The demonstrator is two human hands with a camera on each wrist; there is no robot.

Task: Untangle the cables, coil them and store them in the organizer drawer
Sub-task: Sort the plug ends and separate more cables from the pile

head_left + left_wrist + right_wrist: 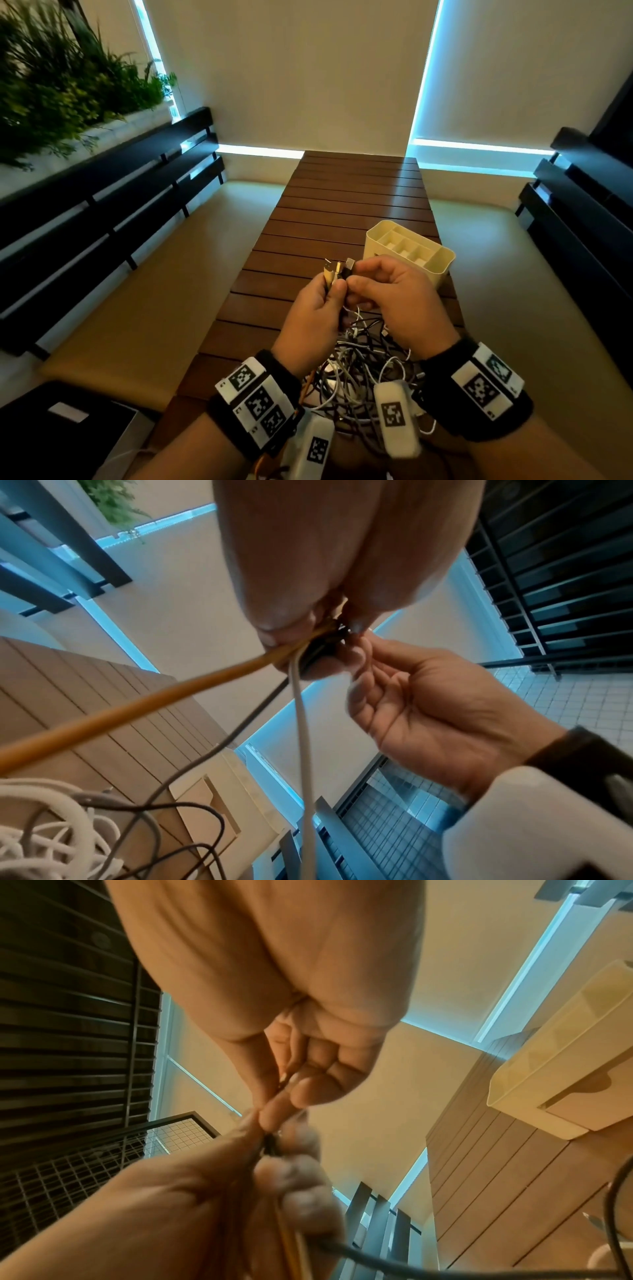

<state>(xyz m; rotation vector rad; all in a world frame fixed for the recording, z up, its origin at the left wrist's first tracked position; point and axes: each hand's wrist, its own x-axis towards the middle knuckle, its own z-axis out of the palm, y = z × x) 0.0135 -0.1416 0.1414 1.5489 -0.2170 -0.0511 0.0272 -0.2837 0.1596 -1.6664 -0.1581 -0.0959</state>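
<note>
My left hand (330,289) is raised above the slatted table and grips a bundle of cable ends (337,272): yellow, white and black plugs stick up from the fist. My right hand (358,279) pinches the black plug at the right side of that bundle. In the left wrist view a yellow cable (137,707), a white cable (303,737) and a grey cable (240,729) hang from the left fingers (284,626). The tangled cable pile (359,370) lies under both wrists. The cream organizer (407,253) stands just beyond the right hand, with its drawer front (582,1099) closed.
The dark wooden table (342,205) runs away from me, with cushioned benches (144,308) along both sides. Plants (61,85) stand at the far left, and a dark box (68,428) sits at the near left.
</note>
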